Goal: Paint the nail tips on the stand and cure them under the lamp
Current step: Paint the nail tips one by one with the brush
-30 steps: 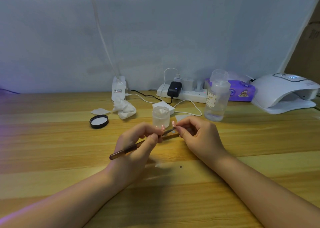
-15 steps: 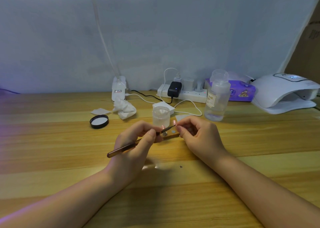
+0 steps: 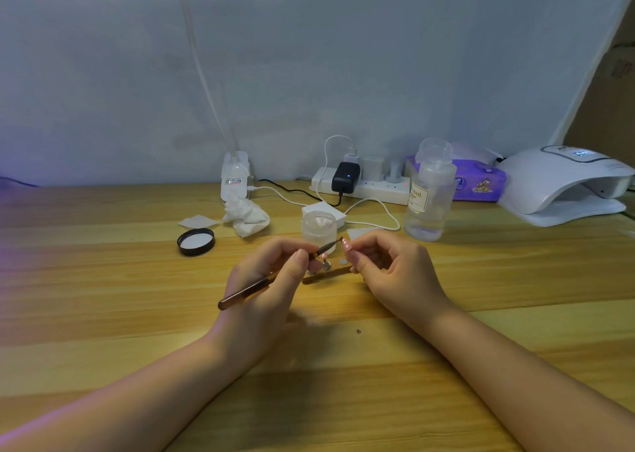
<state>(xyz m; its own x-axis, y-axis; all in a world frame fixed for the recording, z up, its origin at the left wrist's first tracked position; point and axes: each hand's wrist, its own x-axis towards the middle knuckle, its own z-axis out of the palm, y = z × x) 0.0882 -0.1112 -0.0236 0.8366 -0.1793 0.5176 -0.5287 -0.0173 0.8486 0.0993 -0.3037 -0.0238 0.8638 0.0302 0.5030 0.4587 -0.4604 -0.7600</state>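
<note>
Two hands meet over the stand (image 3: 330, 273): the left hand (image 3: 271, 286) grips a brush (image 3: 275, 279), its long axis rising rightward to the nail tip (image 3: 346, 244) pinched just beyond by the right hand (image 3: 395, 273).

Wooden surface (image 3: 103, 314). Along far edge: power strip (image 3: 360, 187), tissue pack (image 3: 481, 183), nail lamp (image 3: 563, 187). Nearer: clear bottle (image 3: 427, 207), jar (image 3: 319, 226), black lid (image 3: 196, 242), crumpled tissue (image 3: 247, 214), nail stand (image 3: 330, 273).

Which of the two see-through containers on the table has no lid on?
The short jar behind the hands stands open; the tall labelled bottle right of it wears its cap.
</note>
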